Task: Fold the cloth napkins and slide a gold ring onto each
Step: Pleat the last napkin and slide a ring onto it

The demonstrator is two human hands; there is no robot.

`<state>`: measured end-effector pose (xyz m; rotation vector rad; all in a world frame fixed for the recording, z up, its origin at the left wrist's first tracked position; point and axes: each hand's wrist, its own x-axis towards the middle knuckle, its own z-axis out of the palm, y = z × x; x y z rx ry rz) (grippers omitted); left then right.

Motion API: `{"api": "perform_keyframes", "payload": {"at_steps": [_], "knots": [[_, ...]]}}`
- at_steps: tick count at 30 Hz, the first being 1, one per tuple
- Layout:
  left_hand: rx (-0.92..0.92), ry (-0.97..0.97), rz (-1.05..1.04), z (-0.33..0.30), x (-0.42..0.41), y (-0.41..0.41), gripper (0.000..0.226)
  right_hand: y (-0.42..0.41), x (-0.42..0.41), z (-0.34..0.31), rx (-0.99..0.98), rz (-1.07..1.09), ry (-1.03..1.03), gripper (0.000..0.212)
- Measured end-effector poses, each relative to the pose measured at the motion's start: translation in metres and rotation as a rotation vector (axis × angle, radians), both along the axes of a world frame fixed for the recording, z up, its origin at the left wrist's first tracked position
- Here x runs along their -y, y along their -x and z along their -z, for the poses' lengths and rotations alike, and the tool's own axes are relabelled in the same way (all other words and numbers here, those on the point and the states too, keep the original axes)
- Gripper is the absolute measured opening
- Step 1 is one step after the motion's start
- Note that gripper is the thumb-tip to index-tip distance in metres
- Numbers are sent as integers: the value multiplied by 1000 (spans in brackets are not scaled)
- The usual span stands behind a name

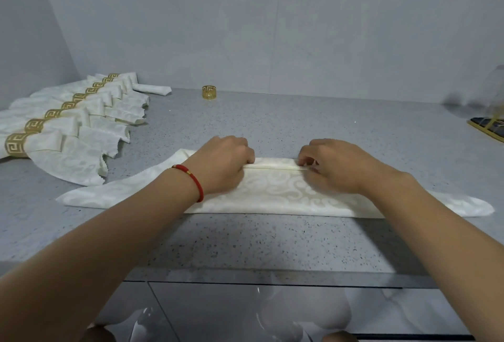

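Side by side, left hand (227, 163), right hand (331, 165), knuckles up, pinching napkin (275, 191) fold

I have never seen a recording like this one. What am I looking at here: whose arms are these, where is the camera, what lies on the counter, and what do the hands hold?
There is no machine here. A person wears one wide-angle camera on the head, so you look down along their two bare arms. The left hand, with a red bracelet on its wrist, and the right hand both pinch a fold along the far edge of a white patterned napkin, which lies flat on a grey speckled counter. At the left lies a row of finished napkins, each already in a gold ring. One loose ring stands by the wall, probably for this napkin. At the far right a blurred dark and gold object is partly cut off; I cannot tell what it is.
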<state>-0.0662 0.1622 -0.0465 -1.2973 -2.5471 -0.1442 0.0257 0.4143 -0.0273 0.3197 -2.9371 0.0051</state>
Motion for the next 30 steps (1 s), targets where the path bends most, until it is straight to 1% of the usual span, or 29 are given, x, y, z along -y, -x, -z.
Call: {"api": "perform_keyframes", "payload": {"at_steps": [1,2,4,6,8,10,11,13,14,16,18,19,20,22,23,24,26,28,30], "knots": [[79,-83,-28,-1,1,-1,23,1,-2,0,10,22,83,17],[117,-171,-54,0,2,-2,25,1,-4,2,1,36,144,16],[112,-264,-104,1,2,-5,24,2,-6,4,1,64,189,18],[90,-218,-130,4,-1,-5,15,2,-6,7,28,73,171,18],[88,-154,-124,6,-1,-5,16,0,-4,5,-2,57,127,15],[77,-147,-92,6,0,-2,16,-1,-1,3,-61,38,63,11],[34,-146,-73,5,1,-2,12,-2,0,2,-84,34,31,10],[-114,-116,-34,3,3,-3,3,-6,3,2,-143,16,-51,8],[-194,-83,-17,3,3,-4,4,-9,4,3,-175,-7,-103,7],[-302,-3,7,2,3,-8,17,-15,3,6,-189,-68,-217,13],[-340,92,56,-1,4,-13,22,-23,0,6,-112,-118,-291,20],[-325,142,80,-4,4,-16,23,-27,-1,4,-68,-123,-275,22],[-268,184,95,-7,4,-19,22,-31,-1,-1,-14,-102,-216,23],[-54,218,73,-18,6,-23,20,-35,0,-9,106,-17,-23,21],[70,217,46,-23,8,-24,20,-34,0,-9,135,11,85,17],[147,205,39,-26,10,-24,21,-33,0,-8,132,29,180,12],[151,167,59,-25,14,-22,21,-31,-1,-3,79,42,246,7],[49,120,85,-18,18,-21,22,-29,-2,3,85,33,231,15],[-97,88,124,-10,18,-22,23,-28,-4,7,97,33,232,23]]}}
